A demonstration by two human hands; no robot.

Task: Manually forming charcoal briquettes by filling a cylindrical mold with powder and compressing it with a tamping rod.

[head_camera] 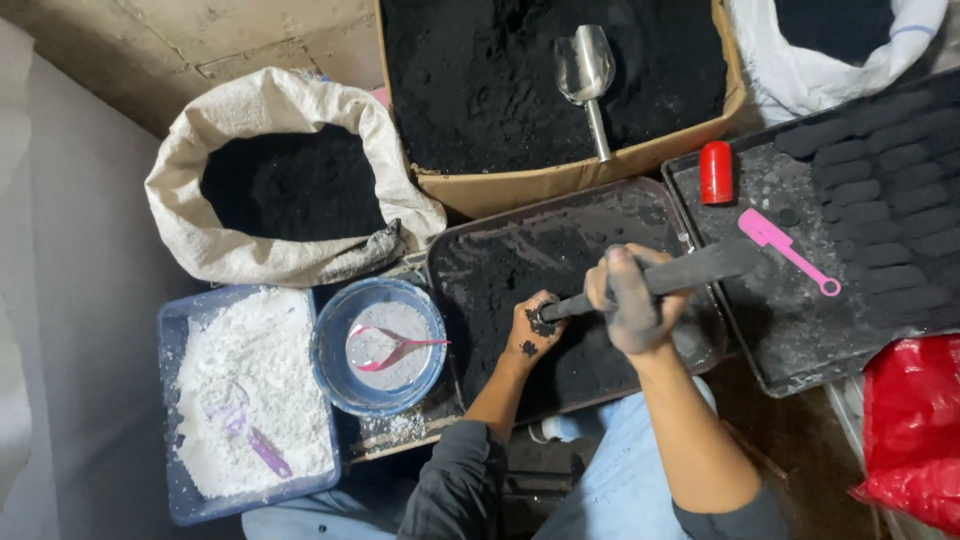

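My right hand (632,305), blackened with powder, grips a long dark cylindrical tool (700,268) held almost level over a dark metal tray (560,215) dusted with black powder. My left hand (534,328) is closed around the tool's narrow left end, with black powder clumps on its fingers. Both hands hover over the tray's lower middle.
A second tray (800,330) on the right holds rows of black pressed pieces (885,190), a red cap (716,172) and a pink spatula (785,250). Behind are a cardboard box of black powder with a metal scoop (588,80) and a white sack (280,175). Left: white powder tub (250,395), blue bowl (385,345).
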